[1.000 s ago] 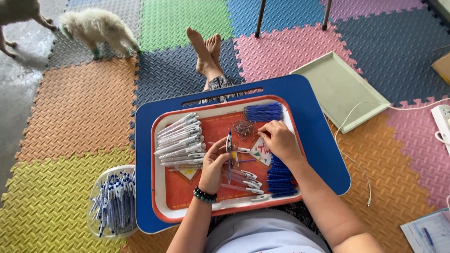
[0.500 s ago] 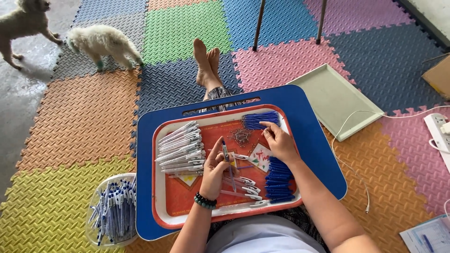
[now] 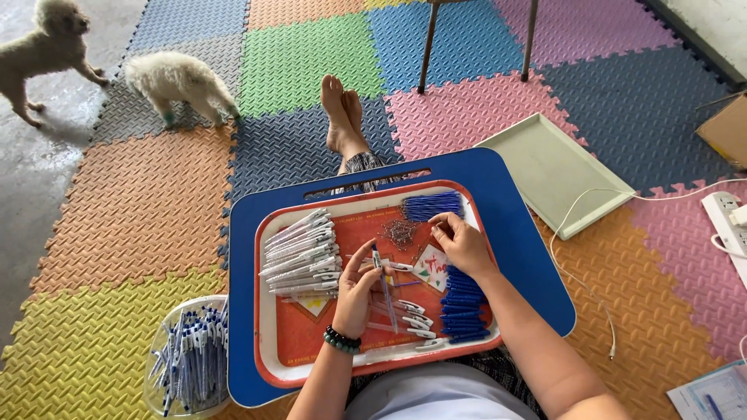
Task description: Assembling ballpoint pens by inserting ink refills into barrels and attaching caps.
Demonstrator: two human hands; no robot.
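Between the hands: a half-built pen, upright in the left hand's pinch, blue tip up.
Left hand: grasping the pen between thumb and fingers; a bead bracelet sits on the wrist.
Right hand: fingers curled over the springs, tips pinched together; whether a spring is already caught I cannot tell.
Just beyond the right hand: a bundle of blue refills.
Under the right forearm: a stack of blue caps or barrels.
Left of the left hand: a row of white barrels, not yet filled.
Below the left hand: a few loose clip parts.
Beneath it all: an orange tray on a blue lap desk.
Off the desk, to the left: a tub of pens, seemingly finished.
Progress, as I judge it: the tub is well stocked, yet barrels, refills and caps are plentiful, so much is left; this pen is mid-assembly.
Farther off: foam mats, a pale tray, two dogs.
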